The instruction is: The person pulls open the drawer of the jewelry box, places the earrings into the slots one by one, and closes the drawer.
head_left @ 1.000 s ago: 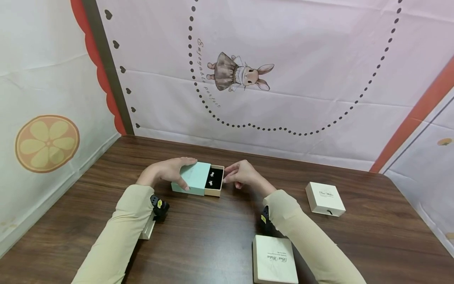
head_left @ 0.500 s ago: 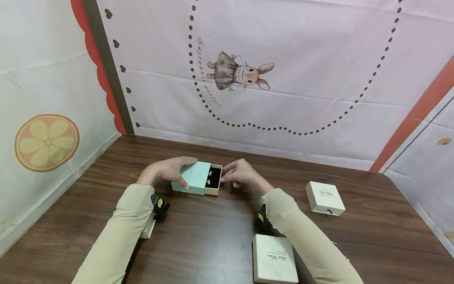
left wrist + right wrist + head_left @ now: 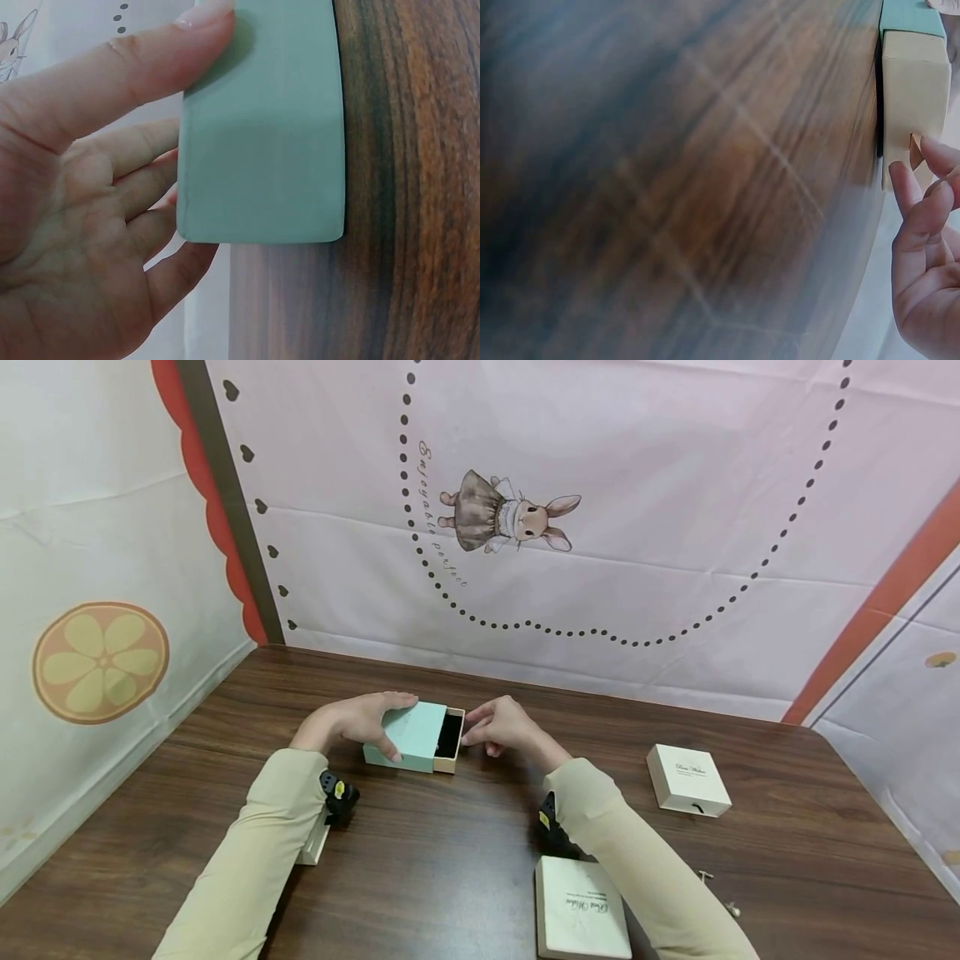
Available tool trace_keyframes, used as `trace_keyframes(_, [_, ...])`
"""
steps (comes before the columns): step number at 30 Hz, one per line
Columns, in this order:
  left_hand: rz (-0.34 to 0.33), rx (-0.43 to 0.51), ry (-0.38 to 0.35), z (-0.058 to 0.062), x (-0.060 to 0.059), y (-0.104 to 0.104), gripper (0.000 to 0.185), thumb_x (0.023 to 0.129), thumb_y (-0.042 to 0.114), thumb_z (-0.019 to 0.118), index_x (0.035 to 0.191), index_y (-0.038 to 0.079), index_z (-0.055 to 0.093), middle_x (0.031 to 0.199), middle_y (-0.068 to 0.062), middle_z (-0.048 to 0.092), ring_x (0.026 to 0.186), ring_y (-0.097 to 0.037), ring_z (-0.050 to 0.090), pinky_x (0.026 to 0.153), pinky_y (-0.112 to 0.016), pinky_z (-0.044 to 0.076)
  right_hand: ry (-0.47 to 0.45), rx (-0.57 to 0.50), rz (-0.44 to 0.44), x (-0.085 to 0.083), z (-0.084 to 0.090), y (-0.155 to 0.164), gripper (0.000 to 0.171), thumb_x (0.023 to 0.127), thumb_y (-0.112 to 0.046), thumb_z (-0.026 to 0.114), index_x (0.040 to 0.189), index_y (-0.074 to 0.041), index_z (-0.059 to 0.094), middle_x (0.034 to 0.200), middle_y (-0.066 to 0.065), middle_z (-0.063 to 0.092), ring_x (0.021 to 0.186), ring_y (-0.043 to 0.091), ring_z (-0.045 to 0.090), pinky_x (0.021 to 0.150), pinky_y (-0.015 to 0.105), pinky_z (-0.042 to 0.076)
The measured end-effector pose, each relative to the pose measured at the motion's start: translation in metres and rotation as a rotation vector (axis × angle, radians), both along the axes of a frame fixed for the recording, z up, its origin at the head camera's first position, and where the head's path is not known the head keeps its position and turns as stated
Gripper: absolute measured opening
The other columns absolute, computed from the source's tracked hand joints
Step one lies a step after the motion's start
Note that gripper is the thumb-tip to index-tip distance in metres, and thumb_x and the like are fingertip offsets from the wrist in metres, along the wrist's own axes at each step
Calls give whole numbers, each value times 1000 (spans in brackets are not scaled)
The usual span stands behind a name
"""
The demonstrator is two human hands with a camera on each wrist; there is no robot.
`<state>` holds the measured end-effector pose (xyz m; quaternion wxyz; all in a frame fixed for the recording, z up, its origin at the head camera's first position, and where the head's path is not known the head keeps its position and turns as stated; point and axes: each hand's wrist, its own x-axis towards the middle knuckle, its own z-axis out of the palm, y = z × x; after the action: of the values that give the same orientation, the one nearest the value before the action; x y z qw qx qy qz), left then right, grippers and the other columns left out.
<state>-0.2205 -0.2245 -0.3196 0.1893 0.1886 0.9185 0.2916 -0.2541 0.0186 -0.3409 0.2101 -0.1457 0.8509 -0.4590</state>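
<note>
My left hand (image 3: pixel 352 727) grips the pale teal sleeve of a drawer-style jewelry box (image 3: pixel 415 737) on the far middle of the table, thumb on the near side. In the left wrist view, the thumb lies on the teal side (image 3: pixel 262 172) and the other fingers are partly hidden behind the box. The cream drawer (image 3: pixel 446 765) sticks out a little at the right, showing a strip of black padding (image 3: pixel 450 735). My right hand (image 3: pixel 506 727) presses its fingertips on the drawer's outer end; in the right wrist view, the thumb and a finger touch the cream end (image 3: pixel 915 90).
A white box (image 3: pixel 687 779) with a dark pull loop stands at the right. Another white box (image 3: pixel 582 906) lies in front, by the right forearm. A third light box (image 3: pixel 312 845) is partly under the left forearm. Small metal pieces (image 3: pixel 732 910) lie beside the right sleeve.
The right hand has moved left, pushing the drawer farther into the teal sleeve. The two silver earrings on the black padding have slid almost out of sight. The left hand stays put.
</note>
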Motion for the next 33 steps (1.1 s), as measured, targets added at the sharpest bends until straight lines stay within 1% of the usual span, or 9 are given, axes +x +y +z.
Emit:
trace_keyframes(9, [3,-8,3,1,0,1,97,65,18,82,143,2,26,148,-19,19,133,-38,18,103,-52,24,23,1,3,1,-1,-5,39,74,-8,74,110,1,62,78,9,70,36,8,46,42,23,46])
trace_keyframes(20, [2,-5,2,0,0,1,97,65,18,82,142,2,27,148,-19,20,133,-38,19,103,-51,24,19,-21,-10,3,-2,-13,38,74,-8,74,109,2,62,78,9,69,37,8,46,42,24,47])
trace_keyframes(27, [8,-4,0,1,0,1,97,65,18,82,143,2,26,148,-19,20,132,-38,22,101,-51,27,35,-22,3,4,-4,-17,39,76,-9,73,111,1,61,76,8,69,37,9,47,43,26,47])
trace_keyframes(33, [13,-8,-2,1,0,1,97,65,18,82,143,3,26,148,-20,20,132,-38,22,101,-50,28,54,-15,7,6,-4,-20,38,76,-9,73,111,1,62,72,10,68,37,9,47,43,26,47])
